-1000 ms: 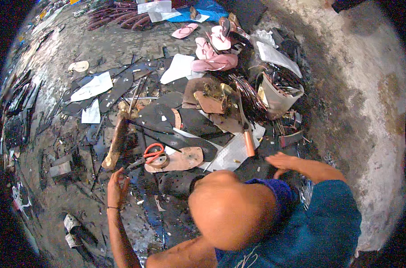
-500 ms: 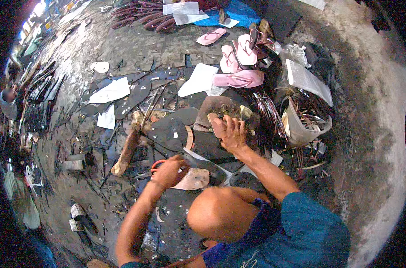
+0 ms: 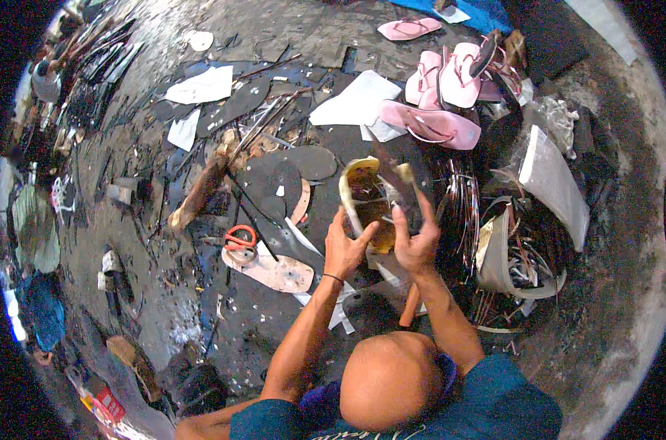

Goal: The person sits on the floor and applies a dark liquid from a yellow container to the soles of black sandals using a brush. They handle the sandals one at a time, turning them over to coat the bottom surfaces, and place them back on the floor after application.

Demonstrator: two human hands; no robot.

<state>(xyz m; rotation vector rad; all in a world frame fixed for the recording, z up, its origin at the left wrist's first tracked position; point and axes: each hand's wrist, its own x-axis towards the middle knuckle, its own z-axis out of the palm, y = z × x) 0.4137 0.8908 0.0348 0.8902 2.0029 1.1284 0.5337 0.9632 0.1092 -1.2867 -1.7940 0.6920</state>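
Between my two hands is an open container with a pale yellowish rim and an amber-brown inside. My left hand grips its near left side, thumb along the wall. On the right side my right hand holds it, thumb and forefinger pointing away from me. A blurred brownish piece shows by the right fingertips; I cannot make out what it is. Left of my left hand, orange-handled scissors rest at the end of a pale pinkish sole. Dark sole-shaped sheets lie just beyond.
Pink flip-flops are heaped at the far right, beside white sheets. A whitish bin full of scraps stands to the right. A thick wooden stick lies on the left. An orange-brown handle shows below my right wrist.
My left hand has left the scissors and come to the container. The brownish-pink block that my right hand held is no longer clearly seen. The view has shifted.
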